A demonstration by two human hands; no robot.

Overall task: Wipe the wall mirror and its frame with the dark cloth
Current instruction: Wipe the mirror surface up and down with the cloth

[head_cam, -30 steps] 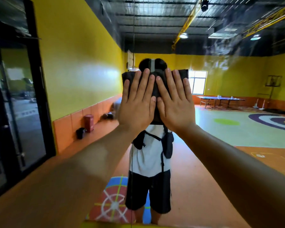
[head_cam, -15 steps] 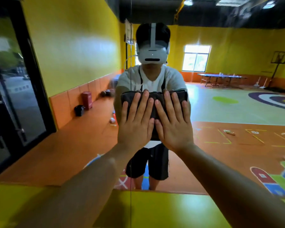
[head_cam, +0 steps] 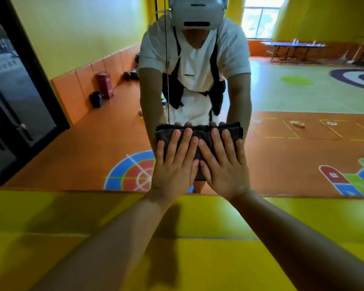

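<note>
nearest, two bare forearms stretched forward over one yellow padded band (head_cam: 72, 238) below the glass. next, two hands side by side, thumbs almost touching. left hand (head_cam: 173, 166) released and flat, fingers straight and slightly spread, gripping nothing, pressed onto the cloth. right hand (head_cam: 224, 166) likewise flat and released, fingers straight, pressed onto the same cloth. beneath both, one dark cloth (head_cam: 200, 130), folded into a wide strip, pinned against the wall mirror (head_cam: 82, 143) low down, just above the mirror's bottom edge. one thin vertical seam (head_cam: 166, 59) running up the glass, left of centre. mirror frame not told apart from the padding. in the reflection, one person leaning in, with one white headset (head_cam: 198, 13), white shirt and dark harness straps, reflected fingertips peeking over the cloth's top edge. further back in the reflection, orange floor with one round blue-and-red target (head_cam: 130, 175) and one coloured hopscotch grid (head_cam: 349, 181). by the orange wall padding, one red bin (head_cam: 104, 82) and one black bin (head_cam: 96, 99), just beside each other. at far left, one dark glass door (head_cam: 19, 91). farthest, one bright window (head_cam: 261, 17).
</note>
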